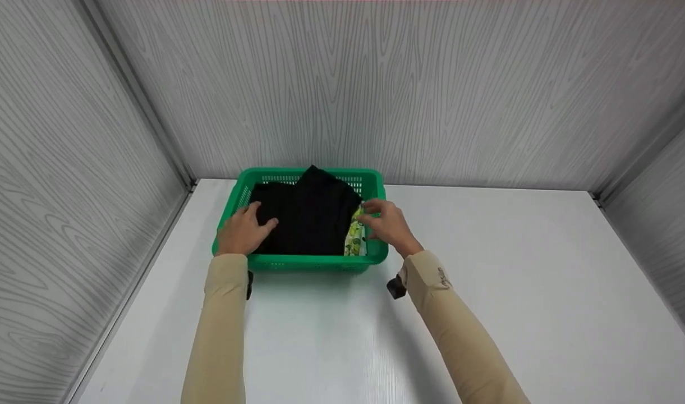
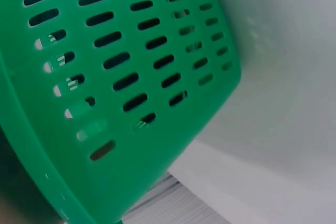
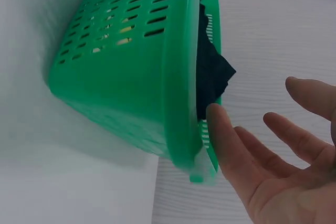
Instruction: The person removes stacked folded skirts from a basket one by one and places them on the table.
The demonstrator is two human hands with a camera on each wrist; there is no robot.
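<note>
A green slotted basket (image 1: 314, 262) stands on the white table near the back wall. A black folded cloth (image 1: 311, 216) fills it, with one corner poking over the far rim. A yellow-green patterned cloth (image 1: 354, 235) shows at the basket's right side. My left hand (image 1: 259, 217) lies flat on the left part of the black cloth. My right hand (image 1: 371, 216) is at the right rim, fingers beside the patterned cloth. In the right wrist view the right hand (image 3: 257, 129) is spread, thumb close to the basket (image 3: 131, 77) rim, black cloth (image 3: 212, 77) behind it. The left wrist view shows only the basket wall (image 2: 121, 77).
Grey wood-grain walls close the table (image 1: 488, 292) in at the back and on both sides. The basket sits left of centre toward the back wall. Beige sleeves cover both arms, and a small black device (image 1: 396, 286) is strapped at the right wrist.
</note>
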